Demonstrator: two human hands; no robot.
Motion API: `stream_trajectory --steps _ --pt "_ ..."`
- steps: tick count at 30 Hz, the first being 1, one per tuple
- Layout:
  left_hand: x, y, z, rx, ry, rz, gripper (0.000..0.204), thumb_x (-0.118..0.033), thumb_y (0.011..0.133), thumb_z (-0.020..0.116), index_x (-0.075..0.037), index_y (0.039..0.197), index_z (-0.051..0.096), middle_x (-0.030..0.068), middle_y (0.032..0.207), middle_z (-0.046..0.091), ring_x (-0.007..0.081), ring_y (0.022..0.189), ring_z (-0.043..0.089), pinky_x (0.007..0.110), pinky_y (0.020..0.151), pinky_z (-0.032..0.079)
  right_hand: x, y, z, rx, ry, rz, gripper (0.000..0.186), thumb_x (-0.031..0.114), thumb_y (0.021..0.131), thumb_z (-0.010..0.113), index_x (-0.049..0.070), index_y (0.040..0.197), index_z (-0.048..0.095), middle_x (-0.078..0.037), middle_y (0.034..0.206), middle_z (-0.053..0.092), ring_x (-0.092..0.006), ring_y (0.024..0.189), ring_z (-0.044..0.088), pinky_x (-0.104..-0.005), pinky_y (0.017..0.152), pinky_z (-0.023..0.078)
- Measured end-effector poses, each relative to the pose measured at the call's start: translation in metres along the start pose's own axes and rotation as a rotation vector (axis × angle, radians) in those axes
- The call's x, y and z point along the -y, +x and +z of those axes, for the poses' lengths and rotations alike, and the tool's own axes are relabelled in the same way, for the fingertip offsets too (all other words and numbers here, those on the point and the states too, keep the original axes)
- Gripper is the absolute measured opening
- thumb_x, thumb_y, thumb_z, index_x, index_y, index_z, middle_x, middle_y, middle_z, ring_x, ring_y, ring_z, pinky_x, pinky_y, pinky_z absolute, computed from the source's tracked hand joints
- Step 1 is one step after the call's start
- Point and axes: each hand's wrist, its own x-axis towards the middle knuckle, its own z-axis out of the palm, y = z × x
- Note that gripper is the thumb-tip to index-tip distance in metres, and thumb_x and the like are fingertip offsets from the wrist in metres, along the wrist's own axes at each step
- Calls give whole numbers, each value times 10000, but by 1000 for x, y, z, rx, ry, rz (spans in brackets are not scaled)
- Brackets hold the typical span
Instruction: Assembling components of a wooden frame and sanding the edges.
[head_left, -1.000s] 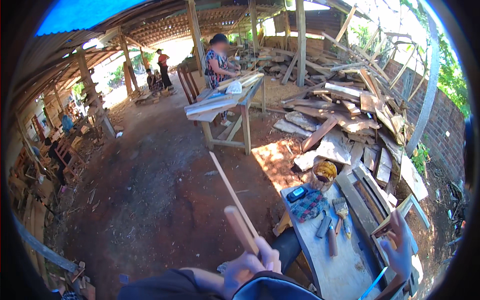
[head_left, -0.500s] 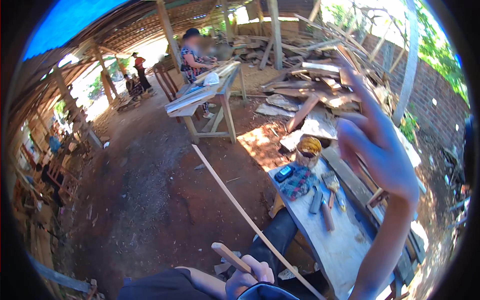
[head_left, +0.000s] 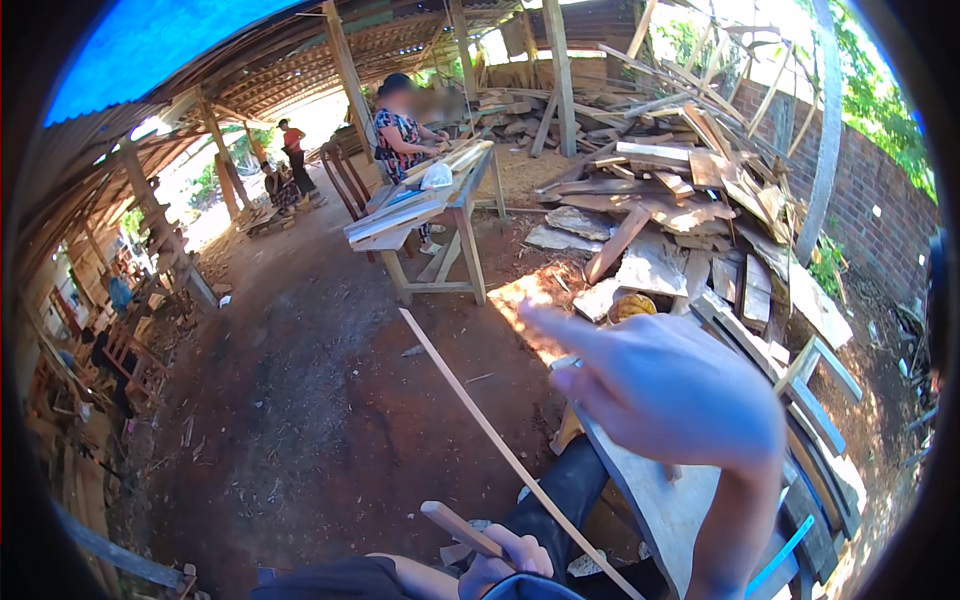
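My left hand, at the lower edge, is wrapped round a short wooden stick. A long, thin pale strip runs diagonally beside it, over my dark trouser leg to the bottom edge. My right hand is raised above the wooden bench, blurred, index finger stretched out to the left and nothing visible in it. It hides most of the small items on the bench; a tool handle shows under it, and a container with yellow contents behind it.
A co-worker stands at a table of boards and a white bag. Two people are farther back. Scrap timber is piled right, before a brick wall. A wooden frame stands beside the bench.
My right hand rose from the bench's right side, then moved down and leftward across it. The long strip shifted, now extending past my left hand. My left hand stays low, still gripping the stick.
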Motion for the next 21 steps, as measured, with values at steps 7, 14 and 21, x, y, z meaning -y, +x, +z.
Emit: stream_trajectory --steps 7,14,21 --pt "13 -14 9 -43 -59 36 245 -233 1035 584 2 988 531 155 877 545 238 633 516 373 571 470 -13 5 13 -193 -87 111 694 225 1011 583 174 1628 270 -191 754 676 -373 674 675 -467 667 506" --pt "13 -28 14 -76 -65 52 278 -266 1050 564 6 1019 516 169 853 567 254 623 526 388 562 479 -6 26 23 -623 133 -199 728 64 970 615 165 1623 311 -174 802 674 -335 689 663 -454 679 510" --pt "17 -24 35 -56 265 289 201 -182 1057 550 7 997 515 158 881 557 254 631 530 388 554 475 22 47 28 -658 274 -478 719 110 962 647 50 1597 315 -203 870 674 -352 785 665 -438 683 519"
